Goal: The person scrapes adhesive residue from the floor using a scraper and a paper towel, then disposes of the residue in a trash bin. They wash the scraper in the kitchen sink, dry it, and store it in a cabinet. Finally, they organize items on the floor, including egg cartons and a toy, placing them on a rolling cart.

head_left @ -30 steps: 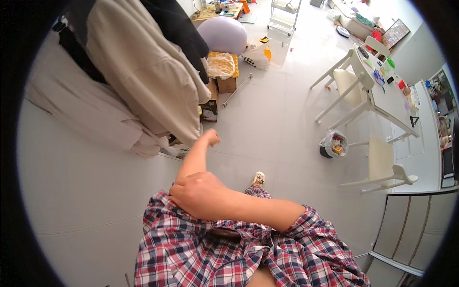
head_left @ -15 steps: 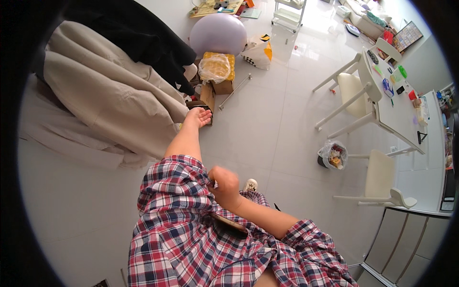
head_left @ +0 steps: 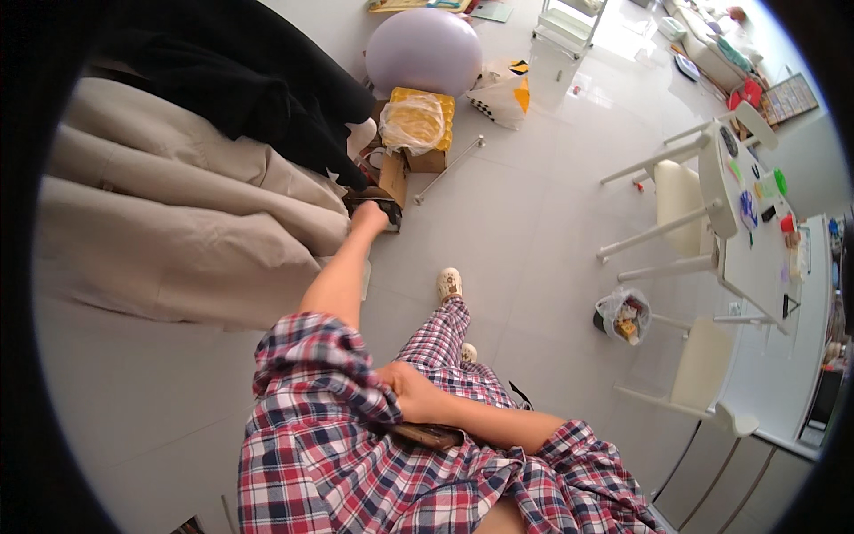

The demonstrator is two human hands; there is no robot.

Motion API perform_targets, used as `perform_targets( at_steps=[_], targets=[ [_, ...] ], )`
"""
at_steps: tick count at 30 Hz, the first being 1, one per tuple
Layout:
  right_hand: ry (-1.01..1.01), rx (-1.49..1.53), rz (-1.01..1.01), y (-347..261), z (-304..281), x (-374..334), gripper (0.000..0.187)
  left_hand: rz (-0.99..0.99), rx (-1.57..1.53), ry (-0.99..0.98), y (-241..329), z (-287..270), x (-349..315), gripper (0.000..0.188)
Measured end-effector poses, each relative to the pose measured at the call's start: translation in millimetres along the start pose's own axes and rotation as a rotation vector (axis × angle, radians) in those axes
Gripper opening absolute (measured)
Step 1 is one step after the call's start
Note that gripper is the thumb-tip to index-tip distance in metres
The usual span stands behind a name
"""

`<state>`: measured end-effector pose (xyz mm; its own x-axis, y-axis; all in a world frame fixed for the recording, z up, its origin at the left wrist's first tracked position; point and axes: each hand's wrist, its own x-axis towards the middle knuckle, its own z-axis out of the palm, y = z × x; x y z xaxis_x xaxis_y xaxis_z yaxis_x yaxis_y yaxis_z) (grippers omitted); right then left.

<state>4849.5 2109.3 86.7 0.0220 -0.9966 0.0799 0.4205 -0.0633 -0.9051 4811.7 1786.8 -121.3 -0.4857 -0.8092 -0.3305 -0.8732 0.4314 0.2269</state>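
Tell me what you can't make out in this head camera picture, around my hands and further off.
All in the head view:
- Left hand: its fingers curl out of sight behind the hand, so its grip is unclear.
- Right hand: fingertips hidden by the left sleeve; grip unclear.
- Flat dark object: partly covered by the right forearm; kind unclear.
- White trolley: cut off by the top edge.

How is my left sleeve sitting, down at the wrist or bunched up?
Bunched up: the left sleeve lies in folds, leaving most of the forearm bare; the right hand grips it.
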Motion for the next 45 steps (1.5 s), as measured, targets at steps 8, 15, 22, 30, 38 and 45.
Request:
perform_targets(
  at_steps=[8, 15, 22, 30, 38, 45],
  targets=[
    [-0.002, -0.260, -0.252, -53, -60, 57, 0.011, 0.610, 0.358, -0.414, 108, 84, -76, 0.019],
    [0.088, -0.557, -0.412, -97, -103, 67, 0.024, 0.821, -0.553, -0.316, 260, -21, -88, 0.029],
    [0.767, -0.837, -0.546, -153, -264, 55, 0.018, 0.350, -1.824, -0.338, 328, -133, -79, 0.027],
    [0.987, -0.269, 0.438, -18, -549, 85, 0.017, -0.054, -2.151, -0.374, 348, -118, -95, 0.026],
    [0.582, -0.220, 1.100, 161, -568, 144, 0.033, -0.509, -2.187, -0.142, 337, -78, -91, 0.026],
    [0.794, -0.083, 1.060, 240, -533, 189, 0.100, -0.687, -2.100, -0.036, 316, -55, -100, 0.027]
  ],
)
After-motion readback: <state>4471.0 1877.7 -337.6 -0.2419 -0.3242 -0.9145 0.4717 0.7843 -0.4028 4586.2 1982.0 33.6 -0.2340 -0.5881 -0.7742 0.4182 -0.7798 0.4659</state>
